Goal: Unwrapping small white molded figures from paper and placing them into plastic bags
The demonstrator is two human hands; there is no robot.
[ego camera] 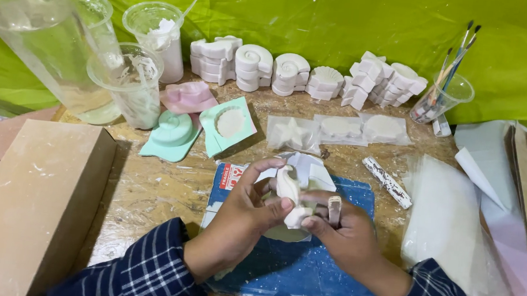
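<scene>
A craft workshop is showing: rows of white plaster shell casts [283,73], pastel silicone moulds [173,134] and brushes in a clear plastic cup [439,97] crowding the dusty chipboard worktop [144,188].

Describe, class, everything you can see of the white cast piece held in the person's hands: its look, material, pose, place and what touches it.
The white cast piece looks like matte plaster, curved and ridged, perhaps a seahorse form. It is held upright above the blue mat, off the table. The left hand grips it with fingers over its top and thumb on its front; the right hand pinches its lower end and also holds a small pale stick-like tool. Its back is hidden.
</scene>
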